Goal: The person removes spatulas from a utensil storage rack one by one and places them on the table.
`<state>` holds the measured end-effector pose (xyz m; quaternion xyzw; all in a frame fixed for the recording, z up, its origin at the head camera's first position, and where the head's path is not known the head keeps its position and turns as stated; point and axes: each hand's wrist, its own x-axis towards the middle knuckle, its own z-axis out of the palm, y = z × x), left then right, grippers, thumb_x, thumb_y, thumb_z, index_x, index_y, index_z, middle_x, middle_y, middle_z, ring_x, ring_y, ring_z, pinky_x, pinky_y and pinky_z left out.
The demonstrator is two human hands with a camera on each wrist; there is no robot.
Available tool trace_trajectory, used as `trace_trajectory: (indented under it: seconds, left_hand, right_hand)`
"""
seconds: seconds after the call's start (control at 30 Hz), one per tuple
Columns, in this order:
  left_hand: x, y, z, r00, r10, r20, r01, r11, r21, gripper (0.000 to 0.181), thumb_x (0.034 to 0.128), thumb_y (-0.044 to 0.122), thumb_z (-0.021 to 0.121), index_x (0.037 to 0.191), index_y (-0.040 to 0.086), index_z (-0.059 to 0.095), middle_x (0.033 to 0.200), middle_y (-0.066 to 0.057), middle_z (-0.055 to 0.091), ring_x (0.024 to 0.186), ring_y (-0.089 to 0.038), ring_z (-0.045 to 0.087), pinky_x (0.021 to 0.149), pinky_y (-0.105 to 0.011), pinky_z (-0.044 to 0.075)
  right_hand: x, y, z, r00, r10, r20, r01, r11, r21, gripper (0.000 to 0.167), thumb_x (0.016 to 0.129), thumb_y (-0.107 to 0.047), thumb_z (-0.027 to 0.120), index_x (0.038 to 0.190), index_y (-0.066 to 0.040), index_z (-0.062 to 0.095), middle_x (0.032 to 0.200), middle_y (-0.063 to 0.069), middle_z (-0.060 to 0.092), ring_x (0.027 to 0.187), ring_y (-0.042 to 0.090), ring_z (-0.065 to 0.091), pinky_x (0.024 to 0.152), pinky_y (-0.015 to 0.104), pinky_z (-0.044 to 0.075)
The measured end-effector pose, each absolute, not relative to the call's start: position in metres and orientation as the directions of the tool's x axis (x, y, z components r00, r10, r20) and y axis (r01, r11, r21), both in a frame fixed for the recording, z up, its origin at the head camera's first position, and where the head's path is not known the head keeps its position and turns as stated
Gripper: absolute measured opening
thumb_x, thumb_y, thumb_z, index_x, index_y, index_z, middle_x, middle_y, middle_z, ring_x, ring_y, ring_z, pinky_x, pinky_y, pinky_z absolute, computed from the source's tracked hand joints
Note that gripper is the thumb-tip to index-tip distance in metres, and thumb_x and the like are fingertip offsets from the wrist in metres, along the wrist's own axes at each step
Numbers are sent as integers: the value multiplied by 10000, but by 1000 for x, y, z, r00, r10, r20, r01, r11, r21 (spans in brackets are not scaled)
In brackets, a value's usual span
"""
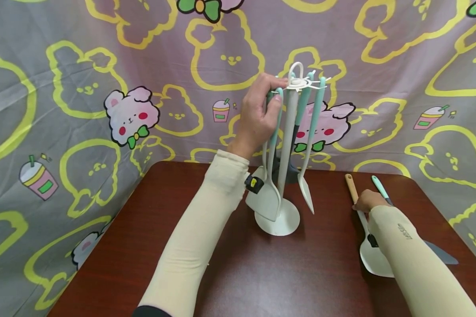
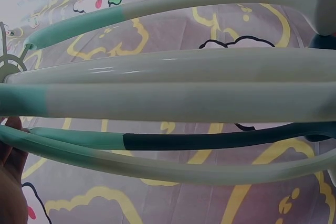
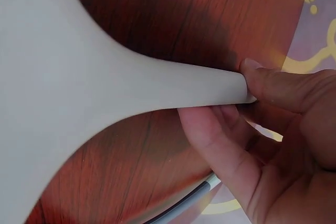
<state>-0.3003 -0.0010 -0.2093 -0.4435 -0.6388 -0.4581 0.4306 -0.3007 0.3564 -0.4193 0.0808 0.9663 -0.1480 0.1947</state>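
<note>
In the head view, a white utensil stand (image 1: 288,145) holds several hanging kitchen tools with mint handles. My left hand (image 1: 259,108) is at its top, thumb and fingers pinching the mint handle of a white spatula (image 1: 267,198) on the near left side. The left wrist view shows the stand's pole (image 2: 173,66) and the hanging handles close up, with only part of the hand (image 2: 11,182). On the table at right, my right hand (image 1: 370,201) grips a white spatula with a wooden handle (image 1: 351,187). Its thumb and fingers hold the neck (image 3: 210,85) in the right wrist view.
Beside the right hand lies another tool with a mint handle (image 1: 381,187) and a grey blade (image 1: 440,253), partly hidden under the forearm. A white spoon-like tool (image 1: 306,193) hangs on the stand's right. Behind the brown table (image 1: 301,273) hangs a patterned cloth (image 1: 174,57).
</note>
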Motion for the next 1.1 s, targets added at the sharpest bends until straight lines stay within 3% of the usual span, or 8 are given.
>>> trace_trajectory:
  seconds: [0.5, 1.1]
  left_hand:
    - [-300, 1, -209, -234, 169, 957, 963, 179, 203, 260, 889, 49, 431, 1043, -66, 608, 1057, -206, 631, 1132, -286, 628, 1023, -206, 442]
    - [-302, 3, -210, -239, 162, 958, 959, 193, 206, 273, 889, 54, 424, 1051, -61, 612, 1057, -200, 635, 1127, -274, 628, 975, -212, 454]
  right_hand:
    - [-300, 360, -422, -921, 114, -372, 230, 931, -284, 298, 887, -150, 665, 940, 134, 593, 793, 188, 584, 748, 306, 564, 631, 325, 469]
    - [-307, 363, -431, -928, 158, -339, 260, 924, -281, 307, 864, -167, 684, 937, 119, 597, 785, 195, 594, 735, 311, 566, 619, 347, 475]
